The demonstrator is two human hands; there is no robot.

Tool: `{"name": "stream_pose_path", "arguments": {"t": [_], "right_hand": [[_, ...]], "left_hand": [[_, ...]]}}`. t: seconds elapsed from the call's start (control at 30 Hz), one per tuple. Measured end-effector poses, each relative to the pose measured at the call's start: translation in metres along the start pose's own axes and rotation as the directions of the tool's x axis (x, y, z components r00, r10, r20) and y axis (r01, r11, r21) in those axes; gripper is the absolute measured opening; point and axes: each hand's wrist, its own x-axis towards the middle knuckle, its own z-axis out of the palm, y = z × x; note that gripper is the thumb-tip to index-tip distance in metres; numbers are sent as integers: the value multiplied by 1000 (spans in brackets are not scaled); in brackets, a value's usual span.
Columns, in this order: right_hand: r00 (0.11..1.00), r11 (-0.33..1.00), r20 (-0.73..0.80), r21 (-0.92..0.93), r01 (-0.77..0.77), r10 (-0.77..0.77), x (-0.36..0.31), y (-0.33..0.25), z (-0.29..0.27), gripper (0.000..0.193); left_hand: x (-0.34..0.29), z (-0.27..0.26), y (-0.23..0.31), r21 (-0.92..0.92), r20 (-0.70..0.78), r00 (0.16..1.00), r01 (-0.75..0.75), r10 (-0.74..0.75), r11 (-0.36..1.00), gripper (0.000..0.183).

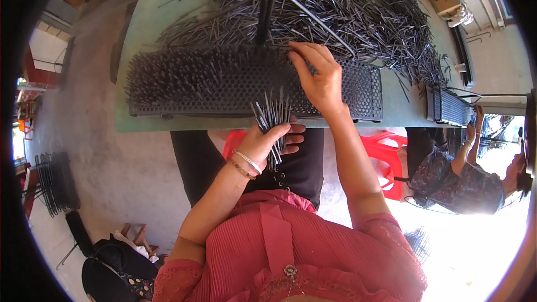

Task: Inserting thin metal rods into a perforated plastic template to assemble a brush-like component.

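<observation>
A bundle of thin dark metal rods (272, 113) stands upright in my left hand (262, 144), its fingers closed around the lower part. In front of me on the table lies a long black perforated rack (330, 92). Its left part bristles with upright rods (173, 75), while bare holes show on its right part. Over the middle of the rack, close to the edge of the filled part, my right hand (321, 75) has its thumb and fingertips pinched together. What sits between those fingertips is too small to make out.
A large heap of loose rods (358, 8) covers the far table behind the rack. A black upright post (265, 19) with slanting bars rises there. To the right, another person (461, 176) works at a similar rack (447, 106). Red stools (386, 159) stand below the table.
</observation>
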Motion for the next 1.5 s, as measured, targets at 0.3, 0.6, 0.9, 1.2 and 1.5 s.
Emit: {"name": "stream_pose_path", "arguments": {"t": [0.3,0.6,0.9,1.2,1.5], "right_hand": [[575,646,636,155,-748,514,-30,-25,-39,21],[734,625,359,385,-679,576,5,0,-53,21],[847,796,-37,364,-483,530,17,26,-28,20],[962,970,-129,78,-230,239,10,21,-20,15],[966,966,-37,51,-253,255,12,21,-18,16]], "left_hand": [[3,7,-3,-26,57,984,-168,170,985,29],[6,12,-9,-88,-88,991,-107,100,990,21],[6,12,-11,-8,-92,995,-35,34,999,22],[7,10,-12,3,-76,997,-19,20,1000,22],[6,8,-12,1,-68,997,-20,20,1000,22]]}}
